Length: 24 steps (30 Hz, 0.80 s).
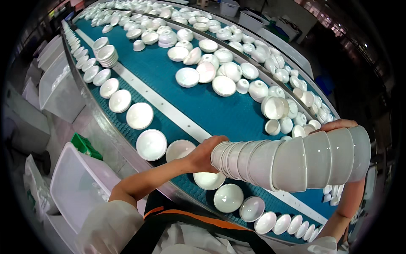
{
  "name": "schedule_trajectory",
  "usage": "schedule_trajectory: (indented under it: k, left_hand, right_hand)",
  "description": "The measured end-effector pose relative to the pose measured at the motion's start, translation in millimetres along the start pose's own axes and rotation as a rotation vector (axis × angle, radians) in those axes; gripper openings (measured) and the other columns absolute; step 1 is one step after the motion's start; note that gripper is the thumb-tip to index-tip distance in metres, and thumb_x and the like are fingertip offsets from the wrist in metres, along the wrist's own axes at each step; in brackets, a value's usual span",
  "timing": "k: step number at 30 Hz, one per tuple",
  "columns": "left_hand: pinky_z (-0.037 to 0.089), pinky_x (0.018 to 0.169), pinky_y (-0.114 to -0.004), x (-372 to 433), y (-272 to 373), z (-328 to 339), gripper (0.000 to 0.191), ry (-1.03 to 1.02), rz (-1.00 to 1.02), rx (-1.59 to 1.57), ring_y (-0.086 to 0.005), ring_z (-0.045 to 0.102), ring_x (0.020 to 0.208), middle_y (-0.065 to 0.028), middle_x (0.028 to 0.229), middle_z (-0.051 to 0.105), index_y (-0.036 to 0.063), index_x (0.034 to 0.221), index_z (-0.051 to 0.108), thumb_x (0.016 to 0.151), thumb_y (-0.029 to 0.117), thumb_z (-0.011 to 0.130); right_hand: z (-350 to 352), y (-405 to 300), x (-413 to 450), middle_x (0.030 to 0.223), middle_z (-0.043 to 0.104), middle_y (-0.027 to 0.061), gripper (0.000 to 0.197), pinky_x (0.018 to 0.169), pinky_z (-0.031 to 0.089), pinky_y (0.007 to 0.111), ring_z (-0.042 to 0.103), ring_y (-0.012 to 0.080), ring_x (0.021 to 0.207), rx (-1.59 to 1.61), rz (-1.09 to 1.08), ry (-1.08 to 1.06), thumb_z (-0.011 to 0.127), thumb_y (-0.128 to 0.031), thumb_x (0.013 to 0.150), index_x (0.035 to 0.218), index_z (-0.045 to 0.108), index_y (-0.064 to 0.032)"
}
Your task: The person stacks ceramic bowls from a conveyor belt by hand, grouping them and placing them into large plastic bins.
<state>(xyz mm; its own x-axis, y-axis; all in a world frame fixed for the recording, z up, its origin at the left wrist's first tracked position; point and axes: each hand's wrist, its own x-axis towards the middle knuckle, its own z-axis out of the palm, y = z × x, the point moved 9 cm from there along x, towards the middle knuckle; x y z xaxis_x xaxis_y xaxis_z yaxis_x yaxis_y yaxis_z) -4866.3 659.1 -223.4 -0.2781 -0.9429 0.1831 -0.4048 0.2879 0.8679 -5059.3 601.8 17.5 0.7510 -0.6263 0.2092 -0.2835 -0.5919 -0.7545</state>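
Note:
A long nested stack of white glazed bowls (288, 162) lies sideways between my two hands, above the blue conveyor belt (149, 73). My left hand (206, 152) grips its narrow end. At the wide end, my right hand (339, 125) holds the stack from its far side, with the fingers partly hidden behind the bowls. Below and beside the stack, a row of white bowls (151, 144) runs along the near belt strip, their openings facing up. One bowl (180, 150) of this row sits partly behind my left forearm.
A white divider rail (161, 104) splits the belt. Many loose bowls (224, 85) crowd its far side, and short bowl stacks (107, 56) stand by the rail at the upper left. Left of the metal conveyor edge (104, 117) are a white plastic bin (79, 181) and a green crate (85, 146).

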Motion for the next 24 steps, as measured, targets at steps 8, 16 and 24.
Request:
schedule_trajectory:
  k: [8,16,24]
  left_hand:
    - [0.039,0.092,-0.040,-280.4,-3.2,-127.3,0.076,0.669,-0.213,0.190,-0.0324,0.050,0.107,-0.0156,0.112,0.052,0.0042,0.119,0.044,0.056,0.026,0.081]
    - [0.038,0.094,-0.037,-526.8,-59.9,-151.4,0.078,1.170,-0.480,0.268,-0.0290,0.048,0.110,-0.0129,0.116,0.049,0.0056,0.120,0.044,0.055,0.023,0.084]
    - [0.038,0.092,-0.038,-725.9,-135.3,-48.6,0.080,1.829,-0.752,0.058,-0.0314,0.049,0.106,-0.0137,0.111,0.051,0.0049,0.120,0.044,0.052,0.021,0.083]
  right_hand:
    - [228.5,-107.4,124.5,0.093,0.065,0.0205,0.032,0.075,0.054,0.037,0.066,0.0283,0.085,0.497,-0.047,-0.655,0.069,-0.016,0.075,0.097,0.063,0.0050]
    - [522.7,-272.2,156.5,0.107,0.063,0.0144,0.043,0.088,0.047,0.034,0.061,0.0245,0.099,0.322,-0.386,-1.392,0.072,-0.010,0.067,0.107,0.062,0.0013]
    - [836.2,-344.8,78.5,0.113,0.059,0.0097,0.035,0.091,0.043,0.030,0.056,0.0169,0.102,0.077,-0.448,-2.047,0.062,-0.006,0.079,0.113,0.059,-0.0006]
